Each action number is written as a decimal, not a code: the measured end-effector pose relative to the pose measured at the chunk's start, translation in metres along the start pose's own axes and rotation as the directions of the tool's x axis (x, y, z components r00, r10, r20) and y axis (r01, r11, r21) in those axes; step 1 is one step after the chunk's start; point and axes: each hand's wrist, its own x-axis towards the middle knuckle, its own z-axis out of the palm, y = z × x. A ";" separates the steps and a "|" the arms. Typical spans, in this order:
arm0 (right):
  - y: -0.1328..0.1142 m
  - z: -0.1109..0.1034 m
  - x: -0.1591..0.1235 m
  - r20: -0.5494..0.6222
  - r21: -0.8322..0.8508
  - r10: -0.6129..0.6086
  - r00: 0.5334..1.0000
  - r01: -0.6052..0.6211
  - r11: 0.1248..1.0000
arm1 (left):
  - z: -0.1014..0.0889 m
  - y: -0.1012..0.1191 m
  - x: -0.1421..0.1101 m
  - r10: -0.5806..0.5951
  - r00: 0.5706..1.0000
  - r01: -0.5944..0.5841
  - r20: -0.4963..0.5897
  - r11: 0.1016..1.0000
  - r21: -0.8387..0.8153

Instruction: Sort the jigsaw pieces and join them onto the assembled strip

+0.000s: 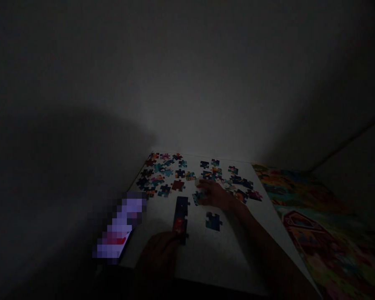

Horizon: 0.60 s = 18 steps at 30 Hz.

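Observation:
On the white tabletop, my left hand has its curled fingers against the lower left edge of a dark blue strip of joined jigsaw pieces, which has a red figure on it. My right hand is farther up the table, thumb and fingers bent around a teal jigsaw piece and partly covering it. A loose dark blue and green jigsaw piece lies below that hand, right of the strip. Dim light blurs the detail of both hands.
Many loose jigsaw pieces are spread over the far half of the white table. A lit, pixelated screen is at the left edge. A colourful picture sheet extends along the right. A wall rises behind.

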 end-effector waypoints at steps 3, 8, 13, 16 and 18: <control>0.004 0.003 0.002 -0.041 0.033 -0.002 0.999 0.003 0.999 | -0.002 0.002 0.004 0.001 1.000 -0.001 -0.008 1.000 -0.001; 0.009 0.008 0.007 -0.098 0.076 0.013 0.995 -0.005 0.997 | -0.002 0.003 0.002 -0.019 1.000 0.019 0.013 1.000 0.014; 0.009 0.009 0.008 -0.112 0.050 0.015 0.994 -0.010 0.999 | -0.002 0.003 -0.002 -0.056 0.998 0.056 0.018 0.998 0.022; 0.007 0.009 0.009 -0.123 0.028 0.025 0.992 -0.021 0.999 | -0.002 0.004 -0.001 -0.053 0.999 0.053 0.003 0.999 0.012; 0.005 0.009 0.011 -0.143 0.027 0.028 0.989 -0.024 0.999 | -0.001 0.004 -0.001 -0.053 0.999 0.053 -0.004 0.999 0.004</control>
